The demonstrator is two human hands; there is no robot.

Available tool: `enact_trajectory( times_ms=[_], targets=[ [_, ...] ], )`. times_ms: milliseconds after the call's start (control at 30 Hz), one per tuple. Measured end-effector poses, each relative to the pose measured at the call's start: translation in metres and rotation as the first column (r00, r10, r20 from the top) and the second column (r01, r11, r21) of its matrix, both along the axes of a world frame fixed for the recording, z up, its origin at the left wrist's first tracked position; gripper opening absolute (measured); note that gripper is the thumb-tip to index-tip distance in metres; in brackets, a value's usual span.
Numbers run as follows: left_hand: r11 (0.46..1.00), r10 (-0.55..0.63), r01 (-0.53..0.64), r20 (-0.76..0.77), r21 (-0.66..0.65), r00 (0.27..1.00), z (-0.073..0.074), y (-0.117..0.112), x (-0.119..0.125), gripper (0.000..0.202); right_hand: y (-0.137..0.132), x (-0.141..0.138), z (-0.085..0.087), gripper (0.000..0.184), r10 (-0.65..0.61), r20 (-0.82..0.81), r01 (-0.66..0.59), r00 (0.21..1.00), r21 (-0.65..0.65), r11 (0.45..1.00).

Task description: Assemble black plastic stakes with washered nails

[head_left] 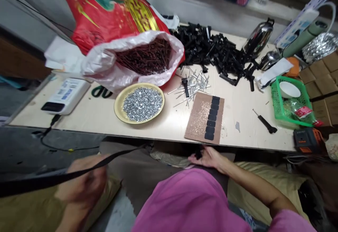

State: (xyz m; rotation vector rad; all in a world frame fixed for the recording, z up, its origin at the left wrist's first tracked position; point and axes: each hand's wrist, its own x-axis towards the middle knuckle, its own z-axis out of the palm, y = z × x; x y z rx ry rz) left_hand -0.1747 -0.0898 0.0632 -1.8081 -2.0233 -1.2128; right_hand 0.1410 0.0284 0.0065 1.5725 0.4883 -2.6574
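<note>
My left hand (pixel 83 182) is over my left thigh, its fingers curled and blurred. A black strap (pixel 116 157) crosses in front of it, so what it grips, if anything, cannot be made out. My right hand (pixel 210 157) is in front of the table edge above my lap, closed on a small black plastic part (pixel 198 152) that is partly hidden. Just beyond it on the table lies a brown sheet (pixel 195 129) with a column of black pads (pixel 211 123) and scattered pale bits. A yellow bowl (pixel 118 114) of small silvery metal pieces (pixel 142 103) stands left of the sheet.
Behind the bowl lies a red bag (pixel 105 20) of thin dark brown rods (pixel 148 57). Black plastic parts (pixel 211 45) are heaped at the back, near loose silvery pins (pixel 202 82). A green basket (pixel 277 101) and a black tool (pixel 266 124) are at right; a white box (pixel 68 94) is at left.
</note>
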Motion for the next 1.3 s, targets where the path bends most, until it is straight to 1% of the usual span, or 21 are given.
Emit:
enact_trajectory(
  times_ms=[100,133,167,200,233,267,300,333,367,400,433,500,633,733,800,967,1033,1133,1200,1233,1300],
  targets=[
    [0.991,0.096,-0.081,-0.140,0.109,0.985,0.023,0.033,-0.022,0.024,-0.021,0.002,0.022,0.047,0.168,-0.090,-0.173,0.982,-0.051,0.984],
    [0.989,0.110,-0.090,-0.174,0.119,0.979,0.031,0.046,-0.024,0.024,-0.023,0.003,0.033,0.044,0.252,-0.145,-0.244,0.957,0.070,0.967],
    [0.986,0.126,-0.101,-0.201,0.129,0.972,0.038,0.060,-0.024,0.025,-0.018,0.002,0.044,0.040,0.356,-0.160,-0.307,0.921,0.267,0.914],
    [0.988,0.103,-0.072,-0.233,0.138,0.967,0.043,0.073,-0.022,0.024,-0.007,0.000,0.055,0.036,0.446,-0.099,-0.335,0.890,0.521,0.785],
    [0.992,0.059,-0.027,-0.261,0.126,0.963,0.047,0.087,-0.020,0.023,0.010,-0.004,0.065,0.031,0.496,0.033,-0.342,0.868,0.763,0.549],
    [0.995,-0.001,0.030,-0.288,0.096,0.958,0.048,0.100,-0.017,0.022,0.034,-0.009,0.073,0.027,0.476,0.204,-0.343,0.855,0.912,0.226],
    [0.995,-0.061,0.084,-0.312,0.059,0.948,0.046,0.113,-0.015,0.022,0.061,-0.017,0.078,0.025,0.400,0.363,-0.358,0.842,0.929,-0.089],
    [0.993,-0.104,0.113,-0.332,0.011,0.938,0.041,0.125,-0.015,0.024,0.090,-0.026,0.081,0.028,0.317,0.499,-0.391,0.807,0.853,-0.347],
    [0.992,-0.127,0.123,-0.351,-0.033,0.928,0.034,0.136,-0.016,0.028,0.119,-0.035,0.081,0.032,0.246,0.612,-0.417,0.751,0.730,-0.542],
    [0.989,-0.146,0.125,-0.366,-0.082,0.919,0.026,0.146,-0.019,0.032,0.146,-0.046,0.079,0.034,0.198,0.697,-0.411,0.689,0.601,-0.685],
    [0.982,-0.168,0.122,-0.374,-0.145,0.912,0.018,0.155,-0.022,0.034,0.169,-0.056,0.077,0.035,0.141,0.755,-0.387,0.641,0.476,-0.789],
    [0.959,-0.198,0.099,-0.381,-0.265,0.903,0.002,0.167,-0.030,0.035,0.202,-0.075,0.070,0.033,0.060,0.834,-0.312,0.549,0.270,-0.911],
    [0.900,-0.237,0.045,-0.401,-0.433,0.885,-0.014,0.181,-0.039,0.029,0.227,-0.095,0.062,0.021,-0.017,0.914,-0.182,0.405,0.062,-0.981],
    [0.860,-0.278,0.037,-0.406,-0.509,0.871,-0.017,0.187,-0.039,0.026,0.234,-0.097,0.059,0.023,-0.020,0.910,-0.114,0.415,0.030,-0.993],
    [0.845,-0.286,0.033,-0.398,-0.534,0.872,-0.018,0.190,-0.039,0.025,0.237,-0.094,0.056,0.026,0.005,0.873,-0.075,0.488,0.048,-0.996],
    [0.845,-0.245,0.051,-0.302,-0.532,0.921,-0.017,0.193,-0.039,0.024,0.237,-0.092,0.062,0.030,0.076,0.641,-0.047,0.764,0.172,-0.984],
    [0.854,-0.214,0.085,-0.197,-0.514,0.957,-0.012,0.193,-0.039,0.023,0.229,-0.098,0.071,0.029,0.091,0.513,-0.055,0.853,0.262,-0.963],
    [0.879,-0.116,0.145,0.091,-0.454,0.989,-0.002,0.193,-0.040,0.014,0.208,-0.114,0.084,0.032,0.075,0.396,-0.112,0.915,0.427,-0.897],
    [0.892,-0.025,0.197,0.392,-0.406,0.920,0.004,0.191,-0.041,0.010,0.191,-0.127,0.089,0.035,0.079,0.364,-0.135,0.928,0.525,-0.841],
    [0.895,0.017,0.238,0.562,-0.377,0.827,0.007,0.190,-0.041,0.010,0.183,-0.133,0.091,0.037,0.093,0.355,-0.136,0.930,0.568,-0.812],
    [0.894,0.087,0.334,0.847,-0.299,0.525,0.013,0.186,-0.041,0.016,0.169,-0.144,0.092,0.037,0.133,0.352,-0.133,0.926,0.636,-0.760]
  ],
)
